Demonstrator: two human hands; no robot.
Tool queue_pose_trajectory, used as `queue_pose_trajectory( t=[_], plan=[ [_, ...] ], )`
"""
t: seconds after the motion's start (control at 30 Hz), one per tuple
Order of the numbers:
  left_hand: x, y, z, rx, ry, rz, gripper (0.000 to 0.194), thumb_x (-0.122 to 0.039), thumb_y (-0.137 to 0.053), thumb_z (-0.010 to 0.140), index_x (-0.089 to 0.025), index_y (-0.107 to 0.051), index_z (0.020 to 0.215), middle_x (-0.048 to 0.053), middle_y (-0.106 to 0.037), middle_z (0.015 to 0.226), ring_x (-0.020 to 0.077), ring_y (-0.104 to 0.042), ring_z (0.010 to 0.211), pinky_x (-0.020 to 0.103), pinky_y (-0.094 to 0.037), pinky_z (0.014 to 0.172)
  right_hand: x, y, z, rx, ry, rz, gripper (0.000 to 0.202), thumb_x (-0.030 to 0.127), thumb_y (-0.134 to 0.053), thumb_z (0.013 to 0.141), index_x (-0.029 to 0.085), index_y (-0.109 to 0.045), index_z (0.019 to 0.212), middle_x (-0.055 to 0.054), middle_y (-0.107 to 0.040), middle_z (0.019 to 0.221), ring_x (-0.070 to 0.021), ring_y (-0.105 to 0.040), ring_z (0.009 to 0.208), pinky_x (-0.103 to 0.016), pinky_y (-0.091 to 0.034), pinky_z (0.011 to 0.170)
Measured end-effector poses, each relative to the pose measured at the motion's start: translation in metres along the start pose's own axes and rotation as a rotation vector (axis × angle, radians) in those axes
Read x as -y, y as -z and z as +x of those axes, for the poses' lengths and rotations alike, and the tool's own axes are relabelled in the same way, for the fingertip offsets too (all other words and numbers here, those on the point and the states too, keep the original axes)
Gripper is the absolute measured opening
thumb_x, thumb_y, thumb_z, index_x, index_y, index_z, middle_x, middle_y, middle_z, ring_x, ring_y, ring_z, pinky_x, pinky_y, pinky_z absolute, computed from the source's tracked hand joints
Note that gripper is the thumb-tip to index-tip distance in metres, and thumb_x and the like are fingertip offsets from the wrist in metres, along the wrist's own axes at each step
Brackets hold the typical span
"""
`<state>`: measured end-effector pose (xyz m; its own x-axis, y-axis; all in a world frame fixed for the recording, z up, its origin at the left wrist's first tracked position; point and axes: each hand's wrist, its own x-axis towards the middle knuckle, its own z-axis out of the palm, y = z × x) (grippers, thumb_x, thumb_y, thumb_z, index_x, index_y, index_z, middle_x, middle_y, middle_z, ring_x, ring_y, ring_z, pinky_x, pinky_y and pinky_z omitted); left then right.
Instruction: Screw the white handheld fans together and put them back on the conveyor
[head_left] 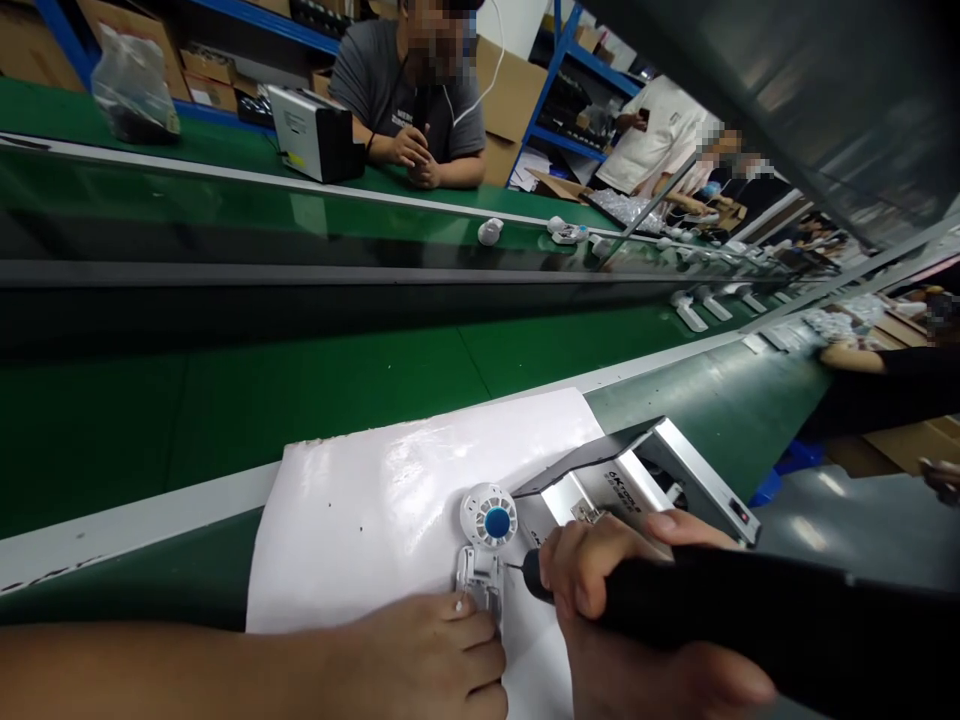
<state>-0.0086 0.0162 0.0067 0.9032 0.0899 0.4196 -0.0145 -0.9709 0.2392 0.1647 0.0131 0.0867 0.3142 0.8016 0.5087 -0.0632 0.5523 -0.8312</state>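
Note:
A white plastic part with a round slotted head and a blue centre lies on a white sheet. My left hand has its fingers curled over the lower, handle-like end of the part and holds it against the sheet. In my right hand is a black electric screwdriver, pointing left. Its thin bit reaches the side of the part, just below the round head; whether it touches a screw cannot be made out. A silver machine marked "TOOLS" stands just beyond my right hand.
A green conveyor belt crosses behind the sheet, with several white parts farther right. Across it, a person in a grey shirt leans on the far bench beside a silver-black box. A metal panel hangs at the upper right.

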Motion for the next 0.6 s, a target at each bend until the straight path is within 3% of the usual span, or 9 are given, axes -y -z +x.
queue_pose_trajectory(
  t=[0.13, 0.27, 0.47, 0.6],
  plan=[
    [0.001, -0.007, -0.001, 0.005, -0.019, 0.001, 0.014, -0.03, -0.073, 0.104, -0.019, -0.066, 0.098, 0.002, -0.067, 0.097, 0.0206, -0.059, 0.085, 0.036, -0.051, 0.084, -0.016, 0.0, -0.004, 0.018, -0.054, -0.001, 0.048, 0.075, -0.066, 0.096, 0.032, -0.062, 0.118, 0.011, -0.058, 0.06, -0.012, -0.049, 0.041, -0.03, -0.05, 0.047],
    [-0.001, -0.008, -0.001, -0.007, -0.009, 0.004, 0.015, -0.029, -0.07, 0.105, -0.019, -0.065, 0.095, 0.002, -0.067, 0.094, 0.02, -0.057, 0.08, 0.036, -0.05, 0.083, -0.03, -0.001, -0.01, -0.013, -0.099, 0.039, 0.041, 0.068, -0.07, 0.096, 0.032, -0.06, 0.113, 0.011, -0.055, 0.059, -0.0115, -0.046, 0.041, -0.026, -0.044, 0.044],
    [-0.002, 0.001, 0.0, 0.001, 0.013, 0.015, 0.017, -0.025, -0.07, 0.105, -0.02, -0.063, 0.09, 0.002, -0.068, 0.093, 0.02, -0.055, 0.077, 0.036, -0.05, 0.081, -0.04, -0.007, -0.013, 0.0, -0.128, 0.054, 0.038, 0.065, -0.073, 0.094, 0.033, -0.06, 0.11, 0.011, -0.051, 0.057, -0.0106, -0.041, 0.041, -0.024, -0.039, 0.043],
    [-0.003, -0.009, -0.002, -0.01, -0.002, 0.02, 0.021, -0.03, -0.074, 0.104, -0.02, -0.062, 0.09, 0.001, -0.065, 0.09, 0.0198, -0.052, 0.074, 0.036, -0.049, 0.078, -0.044, -0.008, -0.013, 0.0, -0.143, 0.059, 0.038, 0.064, -0.071, 0.097, 0.032, -0.06, 0.113, 0.011, -0.05, 0.058, -0.0108, -0.04, 0.042, -0.023, -0.038, 0.042]
  ],
)
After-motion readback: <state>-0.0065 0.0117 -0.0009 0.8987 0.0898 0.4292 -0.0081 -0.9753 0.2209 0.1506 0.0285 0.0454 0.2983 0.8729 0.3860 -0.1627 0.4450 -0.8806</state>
